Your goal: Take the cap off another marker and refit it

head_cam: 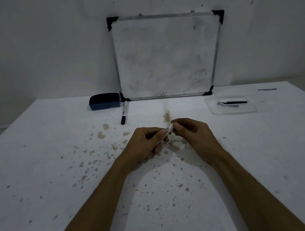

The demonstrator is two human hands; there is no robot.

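Marker (169,130) pinched between left hand (147,144) and right hand (191,132), above stained table (58,162).

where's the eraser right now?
In the head view the eraser sits on the table at far left-centre, just left of the whiteboard, with the spare marker lying beside it.

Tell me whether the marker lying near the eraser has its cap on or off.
Capped, it seems: the marker on the table ends in a solid black piece at its near end, and no bare tip shows.
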